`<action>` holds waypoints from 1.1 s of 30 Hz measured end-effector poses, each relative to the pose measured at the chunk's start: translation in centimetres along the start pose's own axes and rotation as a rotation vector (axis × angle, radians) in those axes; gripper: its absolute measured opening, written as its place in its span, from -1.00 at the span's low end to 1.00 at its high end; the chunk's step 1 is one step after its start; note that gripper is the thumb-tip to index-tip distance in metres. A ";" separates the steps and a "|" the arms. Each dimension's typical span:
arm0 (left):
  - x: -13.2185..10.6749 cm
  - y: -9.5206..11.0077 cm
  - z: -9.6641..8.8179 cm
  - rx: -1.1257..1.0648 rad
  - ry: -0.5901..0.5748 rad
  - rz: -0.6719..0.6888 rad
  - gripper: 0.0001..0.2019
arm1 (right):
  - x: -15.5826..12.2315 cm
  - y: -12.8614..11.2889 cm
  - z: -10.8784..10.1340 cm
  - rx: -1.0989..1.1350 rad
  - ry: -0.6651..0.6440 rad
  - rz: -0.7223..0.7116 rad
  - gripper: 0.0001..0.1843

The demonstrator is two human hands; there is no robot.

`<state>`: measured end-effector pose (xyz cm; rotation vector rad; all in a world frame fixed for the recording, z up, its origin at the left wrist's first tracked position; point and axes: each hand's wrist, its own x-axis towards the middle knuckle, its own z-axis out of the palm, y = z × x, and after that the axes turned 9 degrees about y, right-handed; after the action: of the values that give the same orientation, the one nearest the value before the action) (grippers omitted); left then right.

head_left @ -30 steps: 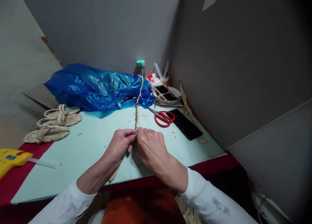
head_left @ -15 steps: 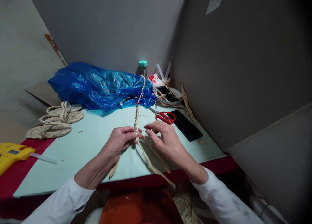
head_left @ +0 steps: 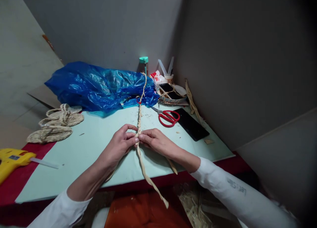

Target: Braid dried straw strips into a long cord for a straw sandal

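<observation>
A tan braided straw cord [head_left: 139,117] runs taut from the blue plastic bag [head_left: 99,87] toward me over the pale green board [head_left: 81,155]. My left hand [head_left: 121,145] pinches the cord at the end of the braid. My right hand [head_left: 155,141] meets it from the right, its fingers closed on a loose strand there. Flat unbraided strands [head_left: 148,178] hang from both hands past the board's front edge. A red tie [head_left: 138,102] marks the cord near the bag.
Red-handled scissors [head_left: 167,117] and a black phone [head_left: 192,124] lie right of the cord. Woven straw sandals [head_left: 55,124] sit at the left, a yellow glue gun [head_left: 12,158] at the far left. A bottle, small containers and a basket crowd the back corner by the grey walls.
One second ago both hands were closed together on the braid. Then my right hand opened and pulled away to the right. Now it is back against my left hand, pinching a strand.
</observation>
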<state>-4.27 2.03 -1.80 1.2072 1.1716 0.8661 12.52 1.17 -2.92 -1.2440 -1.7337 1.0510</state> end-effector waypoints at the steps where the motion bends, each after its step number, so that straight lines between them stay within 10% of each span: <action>1: -0.1 0.0 0.0 0.048 -0.013 0.033 -0.70 | -0.1 0.1 0.0 0.011 0.016 -0.001 -0.64; 11: -2.6 1.9 0.0 1.008 0.105 0.357 -0.78 | -0.7 0.2 0.4 -0.041 0.149 -0.042 -0.61; 17: -3.6 1.3 1.6 0.994 0.117 0.388 -0.77 | -0.6 0.5 -0.1 0.117 0.082 -0.031 -0.64; 26: -3.0 0.8 0.5 0.410 0.094 0.166 -0.71 | -0.6 0.4 -0.5 0.155 0.063 -0.052 -0.61; 33: -2.4 1.1 0.4 0.938 0.255 0.414 -0.78 | -0.5 0.2 -0.5 0.102 0.090 -0.045 -0.60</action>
<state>-4.30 -0.13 -0.24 2.2042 1.6447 0.7936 13.20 0.79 -3.00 -1.1655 -1.6122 1.0286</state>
